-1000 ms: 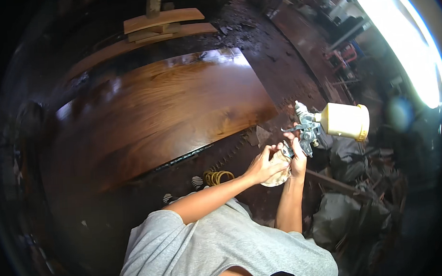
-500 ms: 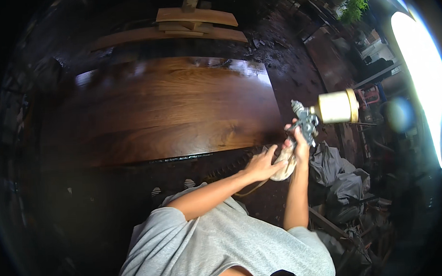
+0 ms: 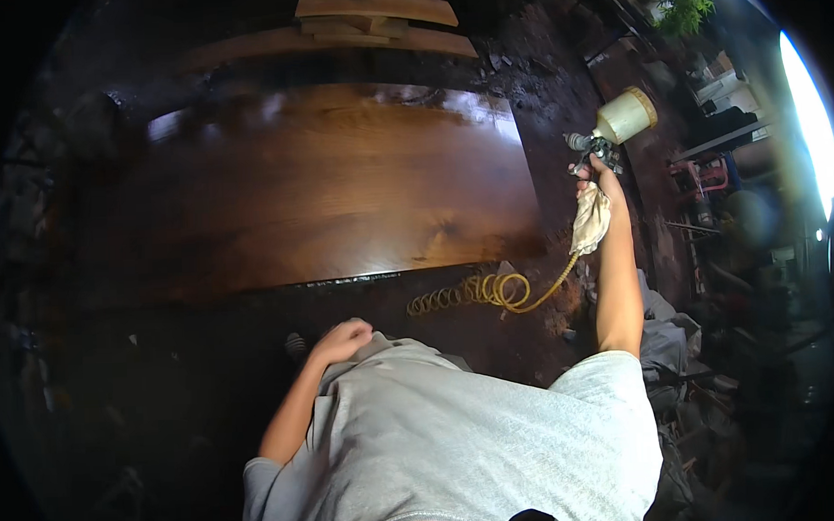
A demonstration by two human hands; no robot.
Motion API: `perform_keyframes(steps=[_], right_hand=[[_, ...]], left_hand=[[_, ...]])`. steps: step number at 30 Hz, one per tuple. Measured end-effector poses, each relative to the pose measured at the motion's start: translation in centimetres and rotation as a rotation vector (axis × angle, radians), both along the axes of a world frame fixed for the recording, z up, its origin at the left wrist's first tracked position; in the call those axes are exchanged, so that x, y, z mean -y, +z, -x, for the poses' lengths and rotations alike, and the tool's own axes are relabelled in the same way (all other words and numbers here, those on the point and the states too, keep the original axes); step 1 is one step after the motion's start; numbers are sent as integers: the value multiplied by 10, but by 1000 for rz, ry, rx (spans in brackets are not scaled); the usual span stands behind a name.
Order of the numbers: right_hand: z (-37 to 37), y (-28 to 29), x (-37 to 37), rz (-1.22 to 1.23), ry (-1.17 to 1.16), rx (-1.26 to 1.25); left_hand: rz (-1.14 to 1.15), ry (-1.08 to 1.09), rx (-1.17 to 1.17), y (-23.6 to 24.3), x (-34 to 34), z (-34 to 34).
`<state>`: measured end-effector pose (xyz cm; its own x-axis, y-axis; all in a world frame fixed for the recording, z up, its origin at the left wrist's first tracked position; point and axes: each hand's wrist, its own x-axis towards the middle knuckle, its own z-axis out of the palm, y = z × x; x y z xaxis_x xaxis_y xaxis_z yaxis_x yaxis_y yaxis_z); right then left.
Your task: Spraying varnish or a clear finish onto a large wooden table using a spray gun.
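Overhead, the right hand [image 3: 599, 173] grips the spray gun [image 3: 612, 132] beside the wooden board [image 3: 341, 185].

The scene is dim, with strong daylight from a blown-out opening [image 3: 813, 146] at the right edge. Glare lies along the far edge of the glossy wooden slab [image 3: 341, 190] — its near side stays darker. The fisheye bends lines, and the corners are black — the floor lies in deep shadow.

The right arm stretched forward and up, nearly straight, its right hand [image 3: 596, 170] closed in a grip with the wrist raised; the left arm was bent at the elbow. The left hand [image 3: 343, 339] lay curled in a loose fist against the chest.
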<state>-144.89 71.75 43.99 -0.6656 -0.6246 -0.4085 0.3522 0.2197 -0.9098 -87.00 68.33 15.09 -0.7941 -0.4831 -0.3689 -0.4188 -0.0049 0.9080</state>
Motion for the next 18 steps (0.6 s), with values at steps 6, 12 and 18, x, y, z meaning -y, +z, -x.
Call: perform_keyframes(steps=[6,12,18], right_hand=[[-71,70,-50,252,192,159],[-105,127,-88,399,254,226],[-55,116,-82,281,156,40]], left_hand=[[-37,-248,-5,-63,17,104],[188,-216,26,-114,-11,178],[-491,-537,-60,-73,-34,157]])
